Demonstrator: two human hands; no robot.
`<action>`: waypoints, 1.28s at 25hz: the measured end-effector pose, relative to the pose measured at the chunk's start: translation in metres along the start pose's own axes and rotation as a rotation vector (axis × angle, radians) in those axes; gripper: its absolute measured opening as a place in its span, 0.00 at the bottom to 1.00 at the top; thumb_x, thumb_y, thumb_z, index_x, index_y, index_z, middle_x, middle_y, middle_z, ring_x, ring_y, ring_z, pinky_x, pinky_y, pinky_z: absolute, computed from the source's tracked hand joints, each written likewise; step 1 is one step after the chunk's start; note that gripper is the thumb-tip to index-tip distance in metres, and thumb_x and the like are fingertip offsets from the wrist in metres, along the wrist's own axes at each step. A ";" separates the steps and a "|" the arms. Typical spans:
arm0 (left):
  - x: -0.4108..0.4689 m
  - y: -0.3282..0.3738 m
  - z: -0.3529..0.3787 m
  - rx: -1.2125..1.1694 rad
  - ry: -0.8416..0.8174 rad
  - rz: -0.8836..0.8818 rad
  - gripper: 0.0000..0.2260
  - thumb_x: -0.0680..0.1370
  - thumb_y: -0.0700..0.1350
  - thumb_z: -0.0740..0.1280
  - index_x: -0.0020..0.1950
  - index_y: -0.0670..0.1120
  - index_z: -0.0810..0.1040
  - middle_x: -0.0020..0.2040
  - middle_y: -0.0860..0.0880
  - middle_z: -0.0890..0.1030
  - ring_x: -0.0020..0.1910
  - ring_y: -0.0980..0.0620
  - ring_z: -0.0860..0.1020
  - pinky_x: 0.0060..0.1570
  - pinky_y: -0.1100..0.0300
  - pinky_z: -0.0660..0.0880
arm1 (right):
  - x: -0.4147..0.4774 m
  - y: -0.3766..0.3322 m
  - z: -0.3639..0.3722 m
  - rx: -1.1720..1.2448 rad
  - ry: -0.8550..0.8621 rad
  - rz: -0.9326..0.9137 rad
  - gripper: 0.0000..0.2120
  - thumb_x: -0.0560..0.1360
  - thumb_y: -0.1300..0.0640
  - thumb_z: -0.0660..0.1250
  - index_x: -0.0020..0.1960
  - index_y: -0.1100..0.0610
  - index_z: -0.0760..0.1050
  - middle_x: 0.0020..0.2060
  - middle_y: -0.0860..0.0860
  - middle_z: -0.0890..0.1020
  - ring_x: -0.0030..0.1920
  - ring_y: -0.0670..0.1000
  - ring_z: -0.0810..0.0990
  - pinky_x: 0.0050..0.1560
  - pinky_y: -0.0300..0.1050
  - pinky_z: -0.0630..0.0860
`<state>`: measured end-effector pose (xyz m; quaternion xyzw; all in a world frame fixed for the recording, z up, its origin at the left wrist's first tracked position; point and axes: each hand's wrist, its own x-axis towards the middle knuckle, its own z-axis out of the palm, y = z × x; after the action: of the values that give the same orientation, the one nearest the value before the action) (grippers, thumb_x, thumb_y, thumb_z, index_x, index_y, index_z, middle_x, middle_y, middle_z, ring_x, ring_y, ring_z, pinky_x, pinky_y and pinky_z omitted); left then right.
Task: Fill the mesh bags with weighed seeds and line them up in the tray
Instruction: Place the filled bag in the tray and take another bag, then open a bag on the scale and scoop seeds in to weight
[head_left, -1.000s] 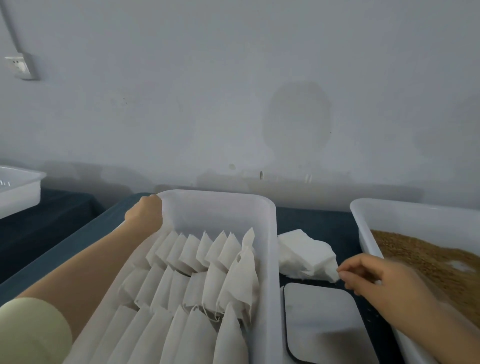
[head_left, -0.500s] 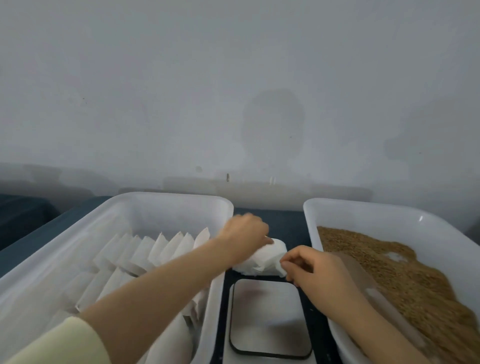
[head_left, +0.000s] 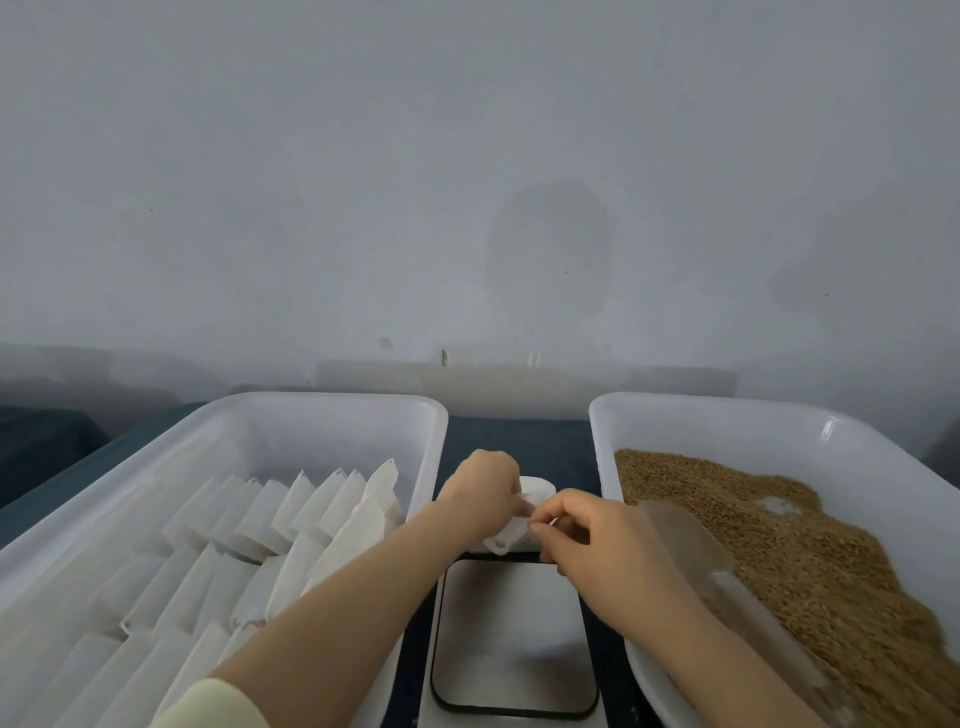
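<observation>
A pale wall (head_left: 467, 182) fills the upper half of the frame. Below it, on a dark blue tabletop (head_left: 519, 434), a white tray (head_left: 311, 402) at lower left holds rows of folded white bags (head_left: 291, 512) leaning one on another. At lower right a white tub (head_left: 727, 413) is heaped with brown seeds (head_left: 789, 535), and a clear scoop (head_left: 691, 535) lies on them near its left wall. Between the two, bottom centre, sits a scale (head_left: 511, 629) with a grey platform. The left forearm crosses the tray's near right corner and hides some bags there. Just above the scale, the left hand (head_left: 483, 499) and right hand (head_left: 587, 540) meet on one white mesh bag (head_left: 506, 538). Both pinch it with curled fingers, the left from its left side, the right at its right edge. It hangs between them over the scale's far edge. A small white stack (head_left: 537, 486) shows just behind the hands, partly hidden.
</observation>
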<state>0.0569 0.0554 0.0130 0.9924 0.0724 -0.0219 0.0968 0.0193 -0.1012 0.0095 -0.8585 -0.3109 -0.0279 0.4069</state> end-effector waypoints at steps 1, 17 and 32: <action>-0.001 -0.005 0.002 -0.098 0.055 -0.022 0.14 0.79 0.50 0.63 0.41 0.40 0.76 0.35 0.47 0.74 0.36 0.51 0.72 0.34 0.63 0.67 | 0.000 0.000 0.000 0.004 0.000 0.001 0.05 0.76 0.53 0.66 0.43 0.43 0.75 0.33 0.43 0.81 0.37 0.40 0.79 0.41 0.34 0.76; -0.009 -0.022 -0.033 -0.979 0.502 -0.285 0.13 0.81 0.41 0.59 0.35 0.46 0.70 0.36 0.45 0.78 0.34 0.45 0.82 0.42 0.48 0.81 | 0.001 0.001 -0.003 -0.011 0.065 0.005 0.06 0.76 0.54 0.67 0.42 0.44 0.76 0.34 0.42 0.81 0.38 0.38 0.78 0.36 0.28 0.72; -0.095 -0.002 0.000 -1.156 -0.003 0.061 0.08 0.75 0.39 0.67 0.42 0.50 0.84 0.39 0.53 0.84 0.41 0.58 0.82 0.39 0.69 0.76 | -0.004 -0.010 -0.006 0.145 0.092 -0.078 0.10 0.78 0.48 0.59 0.55 0.43 0.78 0.41 0.28 0.79 0.44 0.30 0.76 0.42 0.22 0.68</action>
<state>-0.0377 0.0445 0.0183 0.7799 0.0439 0.0227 0.6239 0.0115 -0.1029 0.0188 -0.8120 -0.3262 -0.0602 0.4803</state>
